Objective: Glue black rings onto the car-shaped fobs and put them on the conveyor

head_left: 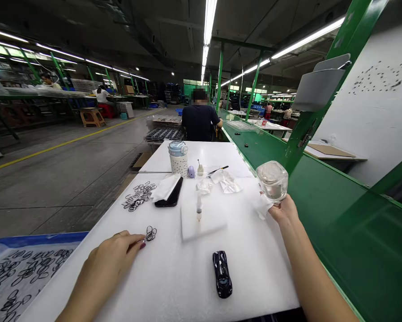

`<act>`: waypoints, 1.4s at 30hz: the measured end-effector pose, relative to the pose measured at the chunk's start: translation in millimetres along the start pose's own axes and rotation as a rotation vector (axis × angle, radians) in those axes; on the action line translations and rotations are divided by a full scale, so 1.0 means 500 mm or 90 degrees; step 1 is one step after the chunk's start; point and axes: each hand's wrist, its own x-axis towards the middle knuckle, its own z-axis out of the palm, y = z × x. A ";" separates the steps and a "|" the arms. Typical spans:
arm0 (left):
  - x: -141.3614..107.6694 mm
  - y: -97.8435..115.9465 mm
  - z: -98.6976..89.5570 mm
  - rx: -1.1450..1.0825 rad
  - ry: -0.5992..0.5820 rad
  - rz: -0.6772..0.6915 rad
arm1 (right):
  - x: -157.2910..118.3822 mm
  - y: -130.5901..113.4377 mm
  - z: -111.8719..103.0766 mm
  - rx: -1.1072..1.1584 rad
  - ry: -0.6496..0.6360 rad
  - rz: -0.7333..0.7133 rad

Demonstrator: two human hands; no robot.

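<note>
My left hand (118,252) is closed in a pinch at a small bunch of thin black rings (151,233), low over the white tabletop on the left. My right hand (284,210) grips a clear, squarish bottle (272,181), raised above the table's right edge and tilted with its base toward me. A white tissue (262,205) hangs beside the same hand. Between the hands lies a glossy black toy car (222,274). Behind it, a syringe (198,209) rests on a white foam block (204,228).
More black rings (138,197) lie loose beside a black phone (172,197) partly under tissue. A tumbler (178,158), a small bottle (200,170), tweezers (218,170) and crumpled tissue (226,182) stand farther back. A green conveyor (322,228) runs along the right. A person (201,118) sits ahead.
</note>
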 end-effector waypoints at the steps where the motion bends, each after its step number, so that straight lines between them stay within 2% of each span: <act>1: 0.004 -0.002 -0.002 0.005 -0.006 0.013 | -0.002 -0.004 -0.002 0.034 -0.012 0.033; 8: 0.024 -0.021 0.001 -0.003 0.009 0.055 | -0.020 -0.019 -0.006 0.208 -0.032 0.147; 12: 0.041 -0.024 -0.013 -0.123 -0.032 0.055 | -0.021 -0.017 -0.006 0.270 -0.020 0.192; 16: 0.057 0.036 -0.051 -0.422 -0.146 0.028 | -0.020 -0.014 -0.007 0.313 -0.002 0.224; 18: 0.065 0.081 -0.064 -0.473 -0.223 0.050 | -0.019 -0.011 -0.006 0.327 0.008 0.231; 20: 0.075 0.121 -0.067 -0.490 -0.267 0.061 | -0.017 -0.006 -0.005 0.337 0.011 0.234; 24: 0.098 0.165 -0.059 -0.501 -0.263 0.067 | -0.016 0.000 0.001 0.346 0.002 0.230; 29: 0.110 0.165 -0.059 -0.494 -0.252 0.066 | -0.026 -0.004 0.009 0.347 -0.002 0.208; 31: 0.096 0.158 -0.062 -0.487 -0.218 0.052 | -0.030 -0.006 0.010 0.342 0.008 0.203; 34: 0.048 0.156 -0.057 -0.522 -0.186 0.069 | -0.032 -0.006 0.010 0.322 0.025 0.192; 36: 0.001 0.169 -0.045 -0.581 -0.268 0.097 | -0.031 -0.001 0.011 0.297 0.032 0.178; 38: -0.047 0.194 -0.025 -0.679 -0.323 0.089 | -0.029 0.007 0.011 0.264 0.036 0.153; 40: -0.090 0.224 0.001 -0.794 -0.294 0.040 | -0.025 0.013 0.009 0.222 0.050 0.107; 42: -0.121 0.251 0.029 -0.955 -0.222 -0.033 | -0.021 0.014 0.003 0.167 0.084 0.023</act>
